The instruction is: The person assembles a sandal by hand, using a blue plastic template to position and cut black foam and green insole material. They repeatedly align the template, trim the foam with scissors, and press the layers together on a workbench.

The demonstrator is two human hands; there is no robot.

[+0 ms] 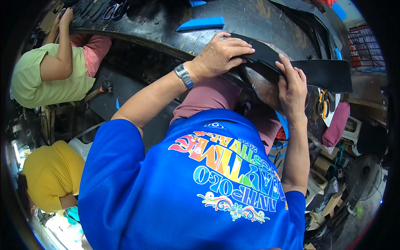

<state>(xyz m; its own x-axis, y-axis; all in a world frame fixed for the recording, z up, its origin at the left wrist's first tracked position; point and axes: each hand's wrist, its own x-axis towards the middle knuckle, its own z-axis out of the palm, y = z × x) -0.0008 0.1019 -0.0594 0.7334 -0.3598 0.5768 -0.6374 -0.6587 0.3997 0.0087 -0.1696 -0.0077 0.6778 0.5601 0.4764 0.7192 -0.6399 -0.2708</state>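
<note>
A long, flat black strip (pixel 323 74) of sheet material, perhaps leather, curves along the near edge of the dark worktable. My left hand (pixel 221 54), with a ring and a metal watch on its arm, lies over the strip's left part with bent fingers pressed onto it. Further right, my right hand (pixel 293 85) grips the strip's near edge, fingers on top. Past that hand, the strip's broad end sticks out beyond the table's right side. Below the strip, between my hands, a shiny, worn brownish surface (pixel 262 85) shows; I cannot make out what it belongs to.
On the table (pixel 158 21) lies a blue wedge-shaped piece (pixel 201 23). Orange-handled scissors (pixel 323 103) and a maroon roll (pixel 336 125) are at the right. A hammer (pixel 98 89) rests on the left bench. Two people, in light green (pixel 54 79) and yellow (pixel 52 175), sit leftward.
</note>
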